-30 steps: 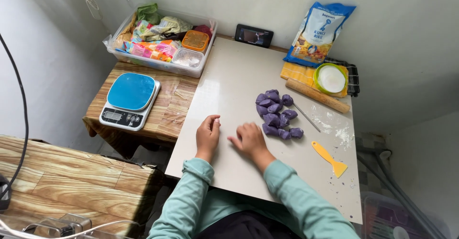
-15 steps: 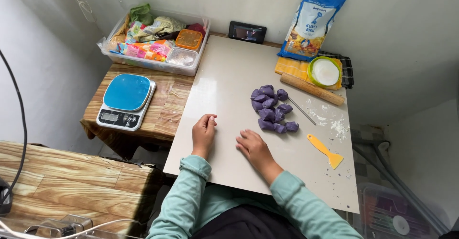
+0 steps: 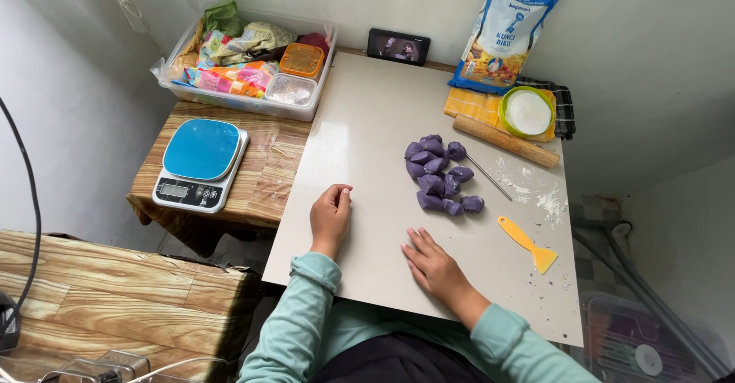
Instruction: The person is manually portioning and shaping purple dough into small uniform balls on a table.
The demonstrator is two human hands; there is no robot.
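My left hand (image 3: 331, 216) rests on the pale work board (image 3: 367, 145), fingers loosely curled, holding nothing. Flat on the board near its front edge lies my right hand (image 3: 430, 261), palm down, fingers together and pointing toward a pile of several purple dough pieces (image 3: 439, 174). The pile sits a short way beyond the right hand, not touching it. A thin metal stick (image 3: 490, 177) lies just right of the pile, and a yellow plastic scraper (image 3: 527, 243) lies to the right of my right hand.
A wooden rolling pin (image 3: 505, 141), a green-rimmed bowl (image 3: 527, 112) on a yellow cloth and a flour bag (image 3: 501, 37) stand at the back right. A phone (image 3: 398, 46) leans at the back. Left: blue kitchen scale (image 3: 200, 163), clear tub of packets (image 3: 245, 61).
My right hand has drawn back from the dough pile toward the board's front edge. The left hand stays in place. The view has shifted slightly.
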